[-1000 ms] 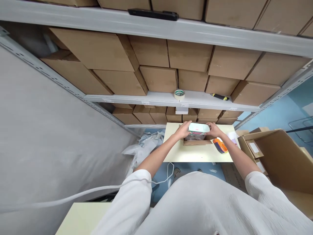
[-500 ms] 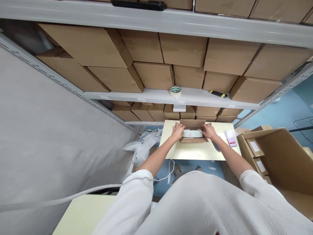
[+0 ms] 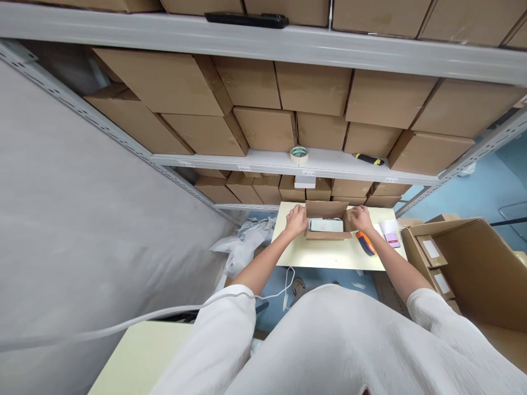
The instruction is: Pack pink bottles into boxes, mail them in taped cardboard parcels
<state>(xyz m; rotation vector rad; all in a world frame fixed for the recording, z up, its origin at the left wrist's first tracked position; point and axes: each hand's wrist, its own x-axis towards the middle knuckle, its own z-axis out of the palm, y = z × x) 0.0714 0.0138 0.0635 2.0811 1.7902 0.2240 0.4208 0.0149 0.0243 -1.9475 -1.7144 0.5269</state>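
A small open cardboard box (image 3: 326,236) stands on the pale yellow table. Inside it lies a pale, whitish-green packet (image 3: 326,225), its kind not clear at this size. At the box's left end is my left hand (image 3: 296,220), fingers curled on the side flap, which it mostly hides. My right hand (image 3: 360,219) is at the opposite end, its fingers closed on the right flap. The back flap (image 3: 326,208) stands raised. Just below my right hand lies an orange and dark blue tool (image 3: 366,243), perhaps a tape dispenser.
A pink and white booklet or phone (image 3: 392,239) lies at the table's right (image 3: 313,255). A large open carton (image 3: 473,263) with small boxes stands further right. Cardboard boxes fill the shelves, with a tape roll (image 3: 299,154) and yellow-black cutter (image 3: 369,159). A white cable (image 3: 164,311) crosses my left arm.
Both hands have moved outward from the packet to the box's end flaps. The packet now sits lower and flatter inside the box. The orange tool shows more.
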